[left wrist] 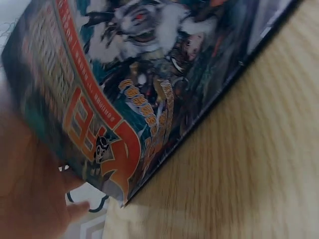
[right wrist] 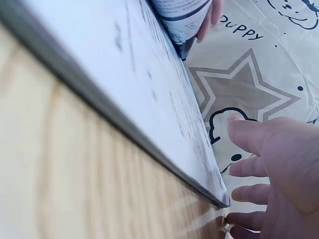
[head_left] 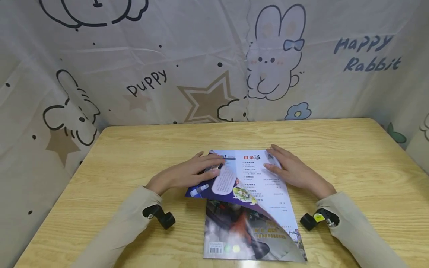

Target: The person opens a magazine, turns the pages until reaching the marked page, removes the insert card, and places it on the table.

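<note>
Left hand (head_left: pixel 189 172) lies with extended fingers on the purple inner side of a thin, glossy cover (head_left: pixel 214 191), curled back diagonally from the magazine (head_left: pixel 279 195). Right hand (head_left: pixel 296 174), fingers spread and holding nothing, stands beside the far right corner. Smooth and rectangular, the magazine rests on the table (head_left: pixel 100 167) between two beige sleeves (head_left: pixel 120 227). Pale wood grain runs across the tabletop; behind hangs creased whitish cloth (head_left: pixel 201 41). Small print fills the white page, a barcode (head_left: pixel 216 248) marks the cover, and the cloth reads "Puppy" and "Happy Rabbit".
</note>
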Available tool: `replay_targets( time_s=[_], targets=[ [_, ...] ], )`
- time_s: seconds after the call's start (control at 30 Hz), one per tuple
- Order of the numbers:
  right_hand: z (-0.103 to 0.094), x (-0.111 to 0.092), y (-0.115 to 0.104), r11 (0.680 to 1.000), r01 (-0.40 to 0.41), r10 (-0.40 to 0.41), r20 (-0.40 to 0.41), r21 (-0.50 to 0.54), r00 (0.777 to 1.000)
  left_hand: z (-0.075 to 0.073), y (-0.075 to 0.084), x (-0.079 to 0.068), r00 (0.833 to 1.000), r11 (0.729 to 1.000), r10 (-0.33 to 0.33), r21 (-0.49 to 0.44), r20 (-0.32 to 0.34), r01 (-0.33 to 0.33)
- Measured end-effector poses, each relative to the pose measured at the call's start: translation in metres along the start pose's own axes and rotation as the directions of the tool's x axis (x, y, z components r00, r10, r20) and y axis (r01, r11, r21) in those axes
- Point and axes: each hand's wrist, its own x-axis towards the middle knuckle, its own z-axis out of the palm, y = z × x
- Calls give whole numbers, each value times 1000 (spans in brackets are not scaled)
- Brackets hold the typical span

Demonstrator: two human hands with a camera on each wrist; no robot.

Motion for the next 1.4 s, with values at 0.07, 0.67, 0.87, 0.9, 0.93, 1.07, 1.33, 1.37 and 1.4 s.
replay_targets(
  time_s=[0.07, 0.67, 0.87, 0.9, 0.93, 1.07, 1.33, 1.37, 1.4],
  targets=[
    [0, 0, 0, 1000, -4, 4, 0, -2, 1000, 0, 0, -3, 1000, 999, 14, 42, 12, -15],
    [1, 0, -3, 1000, -27, 27, 27, -2, 999, 4, -5, -27, 991, 987, -126, 108, 38, 121],
    [3, 0, -2, 999, -39, 39, 23, -5, 999, 1, -3, -33, 989, 977, -131, 177, 69, 117],
    [3, 0, -2, 999, -41, 41, 23, -6, 999, 2, -3, -34, 990, 977, -124, 186, 68, 109],
    [3, 0, -2, 999, -43, 43, 24, -8, 999, 4, -2, -34, 992, 975, -112, 198, 65, 98],
    [4, 0, -1, 999, -37, 37, 22, -8, 999, 16, -3, -38, 997, 973, -69, 221, 27, 61],
    [5, -1, -3, 999, -30, 31, 21, -16, 999, 28, 7, -42, 997, 966, -78, 249, 4, 75],
    [5, -1, -3, 999, -33, 33, 21, -18, 999, 27, 9, -42, 997, 966, -81, 248, 10, 76],
    [5, -1, -4, 999, -34, 35, 20, -19, 999, 26, 11, -42, 996, 966, -85, 247, 13, 80]
  ],
)
